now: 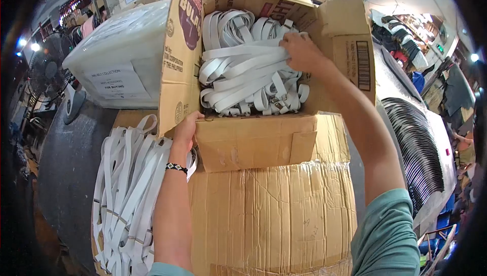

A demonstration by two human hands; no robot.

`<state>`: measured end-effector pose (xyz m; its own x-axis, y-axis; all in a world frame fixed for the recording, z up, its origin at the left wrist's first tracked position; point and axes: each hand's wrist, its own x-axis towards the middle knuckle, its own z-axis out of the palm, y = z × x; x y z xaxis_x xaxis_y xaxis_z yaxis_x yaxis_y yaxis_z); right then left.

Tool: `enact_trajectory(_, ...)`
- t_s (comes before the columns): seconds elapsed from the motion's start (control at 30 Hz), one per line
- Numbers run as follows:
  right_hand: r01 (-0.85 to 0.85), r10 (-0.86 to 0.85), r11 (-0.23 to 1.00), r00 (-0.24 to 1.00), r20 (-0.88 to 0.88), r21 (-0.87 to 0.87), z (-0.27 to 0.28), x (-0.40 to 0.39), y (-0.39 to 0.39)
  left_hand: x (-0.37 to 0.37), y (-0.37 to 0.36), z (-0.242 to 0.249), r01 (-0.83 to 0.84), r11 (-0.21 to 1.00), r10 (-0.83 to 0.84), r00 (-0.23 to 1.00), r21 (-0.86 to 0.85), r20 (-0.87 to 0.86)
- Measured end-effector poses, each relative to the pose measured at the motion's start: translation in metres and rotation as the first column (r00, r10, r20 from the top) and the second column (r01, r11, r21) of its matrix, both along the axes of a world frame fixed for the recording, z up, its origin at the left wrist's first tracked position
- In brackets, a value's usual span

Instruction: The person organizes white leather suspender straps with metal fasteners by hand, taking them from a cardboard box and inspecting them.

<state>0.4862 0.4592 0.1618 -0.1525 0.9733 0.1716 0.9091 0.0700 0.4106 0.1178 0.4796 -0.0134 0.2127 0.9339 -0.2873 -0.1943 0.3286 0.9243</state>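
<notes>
An open cardboard box [258, 144] holds a heap of white belts [243, 68], some coiled and some laid in long folded strips. My left hand [187, 126] grips the box's near left corner, fingers wrapped over the edge. Inside the box, at the right of the heap, my right hand [302, 52] has its fingers bent down onto the white belts; its fingertips are partly hidden among them. More white belts with metal buckles [124, 190] lie in a long bundle to the left of my left forearm.
Flattened cardboard [274, 215] lies in front of the box. A wrapped package with a paper label [119, 81] stands at the left, near a fan [48, 65]. A row of black strips [413, 149] lies at the right. Part of a person shows at the far right edge.
</notes>
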Motion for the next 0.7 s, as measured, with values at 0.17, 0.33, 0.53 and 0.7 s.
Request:
enact_trajectory(0.17, -0.159, 0.143, 0.978, 0.982, 0.125, 0.133, -0.046, 0.016, -0.028, 0.002, -0.005, 0.010, -0.010, 1.000, 0.011, 0.998, 0.023, -0.058)
enact_trajectory(0.33, 0.014, -0.009, 0.994, 0.999, -0.044, 0.111, -0.026, -0.005, -0.023, 0.003, -0.004, 0.004, -0.022, 1.000, 0.022, 0.999, -0.004, -0.035)
enact_trajectory(0.53, -0.020, 0.041, 0.954, 0.997, -0.064, 0.299, -0.014, -0.015, 0.033, 0.000, -0.001, -0.006, 0.019, 0.999, -0.018, 0.999, 0.029, -0.034)
enact_trajectory(0.7, 0.133, -0.131, 0.991, 0.978, -0.160, 0.001, -0.026, -0.033, 0.031, 0.005, -0.008, -0.010, -0.005, 0.998, 0.006, 1.000, 0.057, -0.024)
